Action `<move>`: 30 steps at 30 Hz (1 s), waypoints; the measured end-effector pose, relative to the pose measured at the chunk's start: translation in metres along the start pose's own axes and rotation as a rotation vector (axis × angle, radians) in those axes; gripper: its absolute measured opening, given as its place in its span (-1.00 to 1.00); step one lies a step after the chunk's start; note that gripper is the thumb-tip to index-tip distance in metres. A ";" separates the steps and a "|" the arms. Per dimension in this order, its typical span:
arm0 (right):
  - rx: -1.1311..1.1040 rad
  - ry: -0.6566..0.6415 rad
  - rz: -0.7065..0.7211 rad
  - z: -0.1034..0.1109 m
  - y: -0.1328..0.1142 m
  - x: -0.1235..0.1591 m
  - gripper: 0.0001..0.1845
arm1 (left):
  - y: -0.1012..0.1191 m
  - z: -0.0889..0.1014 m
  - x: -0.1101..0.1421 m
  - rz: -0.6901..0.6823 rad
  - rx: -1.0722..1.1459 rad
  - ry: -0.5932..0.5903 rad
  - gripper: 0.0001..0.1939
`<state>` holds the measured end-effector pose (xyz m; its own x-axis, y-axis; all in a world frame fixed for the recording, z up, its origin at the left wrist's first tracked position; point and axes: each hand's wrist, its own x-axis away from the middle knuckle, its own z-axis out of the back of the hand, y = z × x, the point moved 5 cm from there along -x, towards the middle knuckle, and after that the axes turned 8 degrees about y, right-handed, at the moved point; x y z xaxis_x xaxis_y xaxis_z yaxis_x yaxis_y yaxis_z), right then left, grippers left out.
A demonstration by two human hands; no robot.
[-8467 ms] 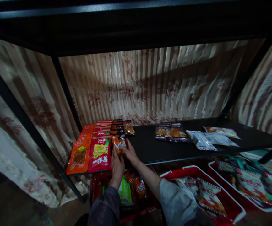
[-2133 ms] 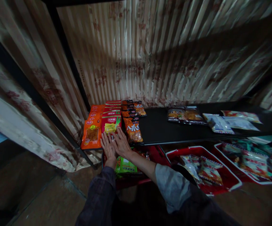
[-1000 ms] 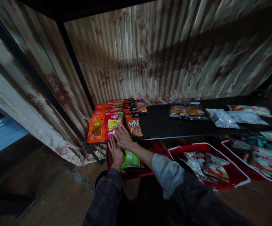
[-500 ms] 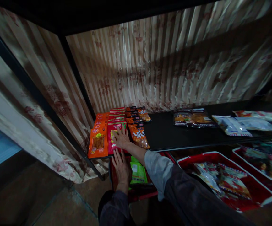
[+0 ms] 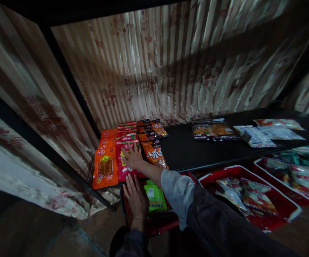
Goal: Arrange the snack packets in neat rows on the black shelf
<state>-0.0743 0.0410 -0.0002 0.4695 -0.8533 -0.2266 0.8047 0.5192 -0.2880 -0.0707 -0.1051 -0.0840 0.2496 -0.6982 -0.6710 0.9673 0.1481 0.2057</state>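
Where my right hand (image 5: pixel 132 159) lies: because the near pink packet (image 5: pixel 121 173) looks soft, I keep the palm down and the fingers spread over its front, which I judge spreads the pressure and stops it sliding.
Left hand (image 5: pixel 137 200): fingers a little apart, gripping nothing, the tips up by the shelf's near edge just below the pink packet; from there they could check it at the lip. I cannot tell whether they touch it.
Pink packets (image 5: pixel 127 129): a row running far to near, overlapped so each printed top shows, the near one face up under my right hand.
Orange packets (image 5: pixel 105 169): overlapped likewise, just left of the pink ones, near the left post (image 5: pixel 69 76).
Black-and-orange packets (image 5: pixel 154 153): right of the pink ones, the near one slightly slanted, so that side looks less squared.
Shelf (image 5: pixel 192 153): carries all three rows at its left end; farther right lie dark packets (image 5: pixel 214 130), then white packets (image 5: pixel 257 137), set more loosely.
Green packet (image 5: pixel 156 198): in the red basket below, right of my left hand, within easy reach.
White-rimmed baskets (image 5: pixel 285 210): below the shelf to the right, with more packets lying inside.
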 end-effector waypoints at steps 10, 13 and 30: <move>-0.025 -0.087 -0.003 -0.004 0.004 -0.015 -0.30 | -0.001 -0.002 0.001 0.014 0.013 -0.030 -0.47; -0.039 -0.061 0.011 -0.004 0.004 -0.014 -0.29 | -0.002 -0.006 0.003 0.021 0.029 -0.035 -0.47; -0.481 0.267 0.351 0.038 -0.027 0.120 -0.49 | -0.008 -0.027 0.016 -0.013 0.108 -0.155 -0.53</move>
<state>-0.0256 -0.0777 0.0160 0.5186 -0.6203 -0.5884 0.3381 0.7809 -0.5252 -0.0737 -0.0988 -0.1154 0.2188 -0.8002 -0.5584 0.9581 0.0679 0.2781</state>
